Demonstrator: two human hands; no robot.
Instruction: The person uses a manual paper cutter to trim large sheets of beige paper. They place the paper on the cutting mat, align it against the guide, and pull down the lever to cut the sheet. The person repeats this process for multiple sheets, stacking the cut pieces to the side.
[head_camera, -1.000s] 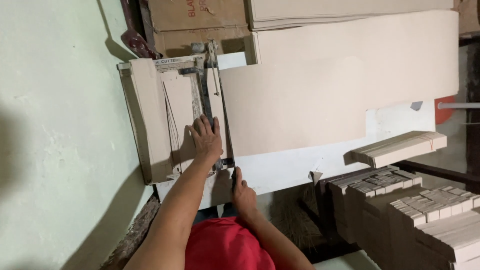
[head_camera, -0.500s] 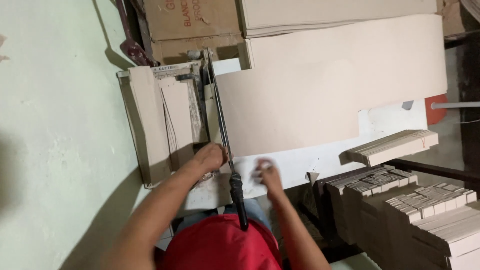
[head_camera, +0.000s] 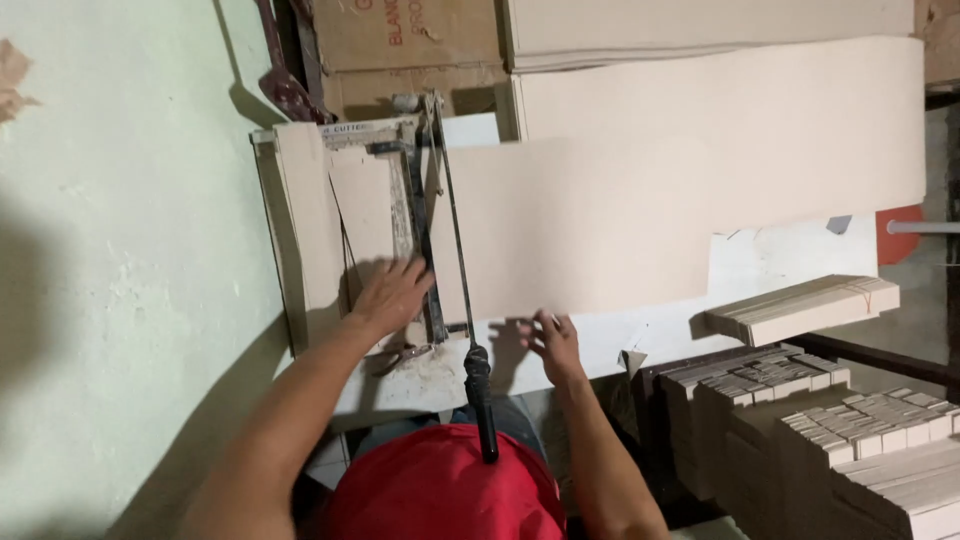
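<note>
A lever paper cutter (head_camera: 300, 240) sits on a white table (head_camera: 600, 335) against a pale green wall. Its blade arm (head_camera: 452, 230) is raised, and the black handle (head_camera: 481, 400) hangs free toward my red shirt. My left hand (head_camera: 393, 294) lies flat with spread fingers on cut beige card strips (head_camera: 362, 205) on the cutter's base. A large beige card sheet (head_camera: 620, 220) lies under the blade line and stretches right. My right hand (head_camera: 551, 341) rests at its near edge with fingers apart.
Stacks of cut card strips (head_camera: 800, 310) and several more piles (head_camera: 850, 430) stand at the right. Brown cartons (head_camera: 400, 50) and more large sheets (head_camera: 700, 20) lie behind the cutter. A dark red tool (head_camera: 285, 85) leans by the wall.
The blade arm, down a second ago with my right hand on its handle, now stands raised. My right hand let go and moved to the sheet's edge. My left hand drew back, then returned onto the strips.
</note>
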